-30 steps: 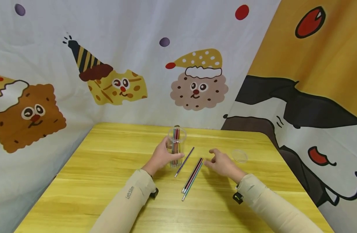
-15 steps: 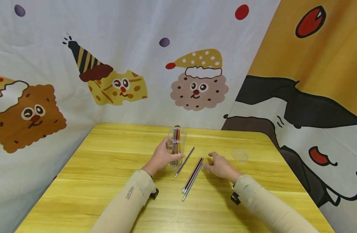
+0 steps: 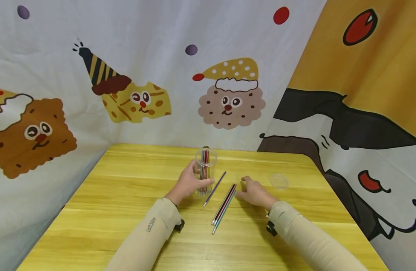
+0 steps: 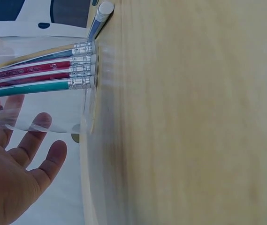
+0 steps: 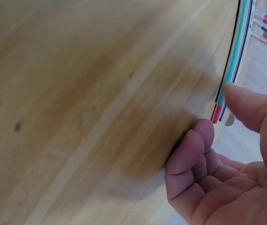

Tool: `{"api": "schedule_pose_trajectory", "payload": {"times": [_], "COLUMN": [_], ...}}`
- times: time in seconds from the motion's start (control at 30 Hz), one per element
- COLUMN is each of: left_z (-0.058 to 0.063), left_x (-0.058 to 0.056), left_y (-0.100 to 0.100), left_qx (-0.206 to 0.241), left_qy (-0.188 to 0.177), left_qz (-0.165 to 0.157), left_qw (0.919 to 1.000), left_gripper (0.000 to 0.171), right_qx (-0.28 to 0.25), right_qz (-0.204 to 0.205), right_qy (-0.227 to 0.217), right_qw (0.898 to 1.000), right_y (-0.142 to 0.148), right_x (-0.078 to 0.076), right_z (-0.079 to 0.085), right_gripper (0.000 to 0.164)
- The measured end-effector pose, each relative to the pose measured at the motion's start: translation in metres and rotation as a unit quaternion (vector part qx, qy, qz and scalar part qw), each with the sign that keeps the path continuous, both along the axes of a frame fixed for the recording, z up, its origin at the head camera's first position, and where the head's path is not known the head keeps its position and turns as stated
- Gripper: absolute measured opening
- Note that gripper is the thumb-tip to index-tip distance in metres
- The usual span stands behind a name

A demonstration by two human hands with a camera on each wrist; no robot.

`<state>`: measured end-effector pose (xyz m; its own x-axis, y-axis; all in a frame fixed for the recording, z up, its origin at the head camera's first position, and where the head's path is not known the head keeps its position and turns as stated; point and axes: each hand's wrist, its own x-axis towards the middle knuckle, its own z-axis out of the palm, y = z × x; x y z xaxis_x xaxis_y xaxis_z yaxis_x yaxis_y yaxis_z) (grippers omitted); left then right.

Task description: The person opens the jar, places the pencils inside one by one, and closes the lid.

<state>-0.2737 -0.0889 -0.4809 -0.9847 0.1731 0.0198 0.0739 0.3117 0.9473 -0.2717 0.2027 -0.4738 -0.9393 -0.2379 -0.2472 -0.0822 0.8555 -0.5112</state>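
My left hand (image 3: 190, 181) holds a clear plastic jar (image 3: 213, 162) upright on the table, thumb in front and fingers round its far side. Inside stand several pencils (image 4: 39, 70), their eraser ends down at the jar's base. A purple pencil (image 3: 214, 189) lies just right of the jar. Farther right is a small bundle of pencils (image 3: 224, 205), dark, red and teal, with eraser ends toward me. My right hand (image 3: 257, 194) is at the bundle's far end, holding nothing, fingers loosely bent. In the right wrist view its thumb (image 5: 250, 105) overlaps the teal pencil's tip.
A round clear lid (image 3: 279, 181) lies on the wooden table (image 3: 126, 195), beyond my right hand. Behind the table's far edge hangs a cloth (image 3: 153, 34) printed with cartoon figures.
My right hand has shifted slightly left and closer to the far end of the pencil bundle. The left hand, jar and pencils have stayed in place.
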Motion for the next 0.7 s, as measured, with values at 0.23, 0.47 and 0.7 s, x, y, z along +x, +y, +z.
{"api": "schedule_pose_trajectory", "payload": {"times": [0.23, 0.47, 0.7], "left_z": [0.001, 0.002, 0.003], "left_x": [0.001, 0.002, 0.000], "left_y": [-0.001, 0.000, 0.000], "left_qx": [-0.004, -0.002, -0.005], "left_qy": [0.004, -0.005, -0.001], "left_qz": [0.003, 0.004, 0.005], "left_qw": [1.0000, 1.0000, 1.0000], "left_gripper": [0.077, 0.077, 0.078], "right_qx": [-0.005, 0.002, -0.002], "right_qz": [-0.006, 0.014, 0.018], "right_qy": [-0.001, 0.011, 0.011], "right_qw": [1.000, 1.000, 1.000], "right_y": [-0.013, -0.025, -0.026], "right_x": [-0.003, -0.005, -0.006], "right_z": [-0.001, -0.004, -0.003], "right_gripper": [0.083, 0.081, 0.078]}}
